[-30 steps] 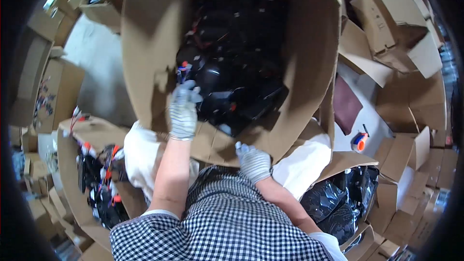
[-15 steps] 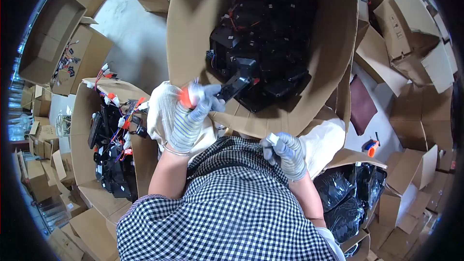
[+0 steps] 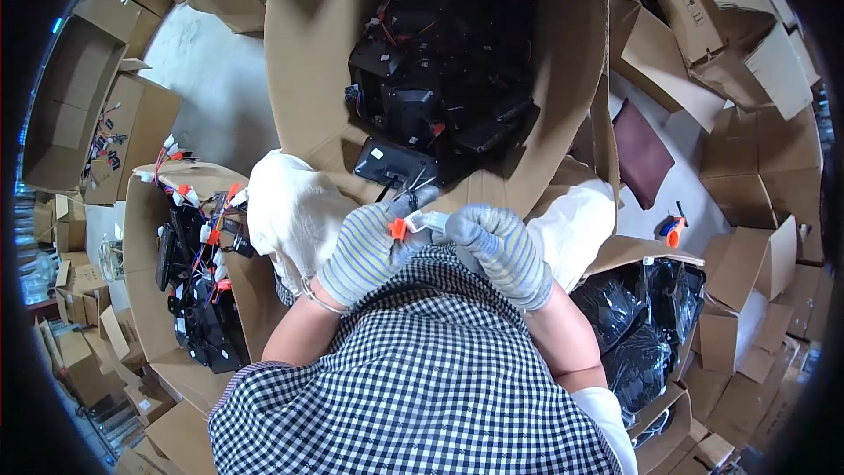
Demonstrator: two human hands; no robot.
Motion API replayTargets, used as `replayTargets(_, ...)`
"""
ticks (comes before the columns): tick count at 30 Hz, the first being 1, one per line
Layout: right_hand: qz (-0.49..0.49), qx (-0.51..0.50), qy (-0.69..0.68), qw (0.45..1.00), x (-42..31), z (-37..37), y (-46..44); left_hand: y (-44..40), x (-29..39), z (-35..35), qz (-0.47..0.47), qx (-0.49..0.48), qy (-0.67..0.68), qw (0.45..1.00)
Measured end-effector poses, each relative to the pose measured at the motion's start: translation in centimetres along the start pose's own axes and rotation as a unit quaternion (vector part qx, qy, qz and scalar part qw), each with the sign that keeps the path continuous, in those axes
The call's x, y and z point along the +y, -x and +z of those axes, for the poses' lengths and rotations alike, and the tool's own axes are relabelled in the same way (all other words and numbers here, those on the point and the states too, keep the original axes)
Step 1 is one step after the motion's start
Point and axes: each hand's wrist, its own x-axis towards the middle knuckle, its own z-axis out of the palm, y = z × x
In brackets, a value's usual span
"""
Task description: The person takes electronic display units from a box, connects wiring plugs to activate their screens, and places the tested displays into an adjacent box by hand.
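My left hand, in a striped grey glove, is closed around wires with an orange and white connector. From these wires a flat black device with a white label lies at the near edge of the large carton. My right hand, gloved too, pinches a small pale piece against the connector, just right of my left fingertips. Both hands meet above my lap. Many black devices fill the carton beyond them.
At the left stands a box of black devices with coloured wires. A box with plastic-wrapped black items is at the right. An orange and blue tool and a maroon sheet lie on the floor. More cartons surround me.
My left hand has come back from the carton with a wired black device. My right hand has risen with the small pale piece, and the two hands have come together.
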Motion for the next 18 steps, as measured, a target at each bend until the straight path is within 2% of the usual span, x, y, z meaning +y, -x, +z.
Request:
replayTargets(1, 0.035, 0.021, -0.052, 0.998, 0.2, 0.3, 0.1, 0.3, 0.1, 0.7, -0.033, 0.028, 0.099, 0.994)
replayTargets(2, 0.07, 0.04, -0.104, 0.991, 0.3, 0.5, 0.1, 0.7, 0.0, 1.0, -0.035, 0.028, 0.1, 0.994)
replayTargets(4, 0.081, 0.052, -0.088, 0.991, 1.2, 0.6, 0.0, 1.4, -0.3, 1.3, -0.071, 0.015, 0.221, 0.973)
replayTargets(5, 0.09, 0.065, -0.072, 0.991, 1.6, 0.7, 0.0, 1.4, -0.5, 0.8, -0.042, -0.031, 0.141, 0.989)
replayTargets(6, 0.094, 0.064, -0.073, 0.991, 1.8, 0.8, 0.3, 1.5, -0.2, 0.6, -0.046, -0.032, 0.142, 0.988)
replayTargets(8, 0.071, 0.077, -0.072, 0.992, 2.0, 1.2, 1.0, 1.7, 0.6, 0.3, -0.08, -0.025, 0.047, 0.995)
replayTargets(9, 0.057, 0.076, -0.062, 0.994, 2.2, 1.2, 1.3, 2.0, -1.1, 1.7, -0.054, 0.036, 0.061, 0.996)
replayTargets(10, 0.059, 0.074, -0.061, 0.994, 2.3, 1.4, 1.4, 2.0, -1.3, 1.8, -0.056, 0.037, 0.061, 0.996)
replayTargets(12, 0.044, 0.078, -0.034, 0.995, 2.3, 1.9, 1.6, 1.9, -1.5, 1.8, -0.049, 0.043, -0.028, 0.998)
replayTargets(14, 0.057, 0.086, -0.023, 0.994, 2.1, 2.1, 1.3, 1.8, -1.2, 1.8, -0.018, 0.048, -0.066, 0.997)
replayTargets(16, 0.061, 0.087, -0.065, 0.992, 2.7, 1.9, 1.0, 1.6, -0.4, 1.7, 0.005, 0.033, -0.197, 0.98)
replayTargets(18, 0.091, 0.061, -0.078, 0.991, 2.8, 1.6, 1.0, 2.0, -1.7, 2.5, 0.019, 0.049, -0.199, 0.979)
